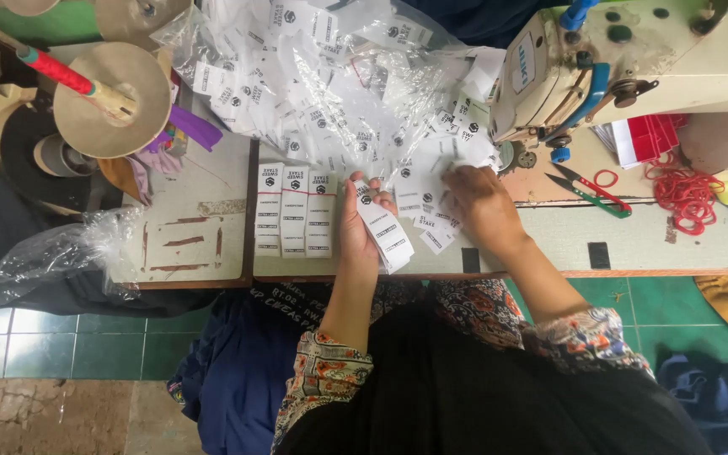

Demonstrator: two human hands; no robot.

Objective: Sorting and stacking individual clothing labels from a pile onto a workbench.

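1. A small stack of white garment labels (385, 236) is gripped in the left hand (357, 221), fingers closed around its upper end, the lower end hanging out over the table edge.
2. The right hand (480, 202) is laid palm-down on the loose labels (427, 198) just beside it; the fingertips are pressed into the heap, but whether one is pinched between them cannot be told.
3. These labels are judged to be very light, thin and floppy, probably a little slick against one another. A stack would best be taken flat across its short end, squeezed between thumb and fingers, so that nothing fans out or slips.
4. Each label is seen as a narrow white strip with a small dark round mark and dark print.
5. Just left of the left hand, three neat rows of sorted labels (295, 211) are laid out on the worn table (200, 211).
6. Further back, a clear plastic bag of labels (313, 76) is spilled open.
7. To the right, an industrial sewing machine (634, 59), thread snips (591, 192) and a red cord tangle (684, 195) are seen.
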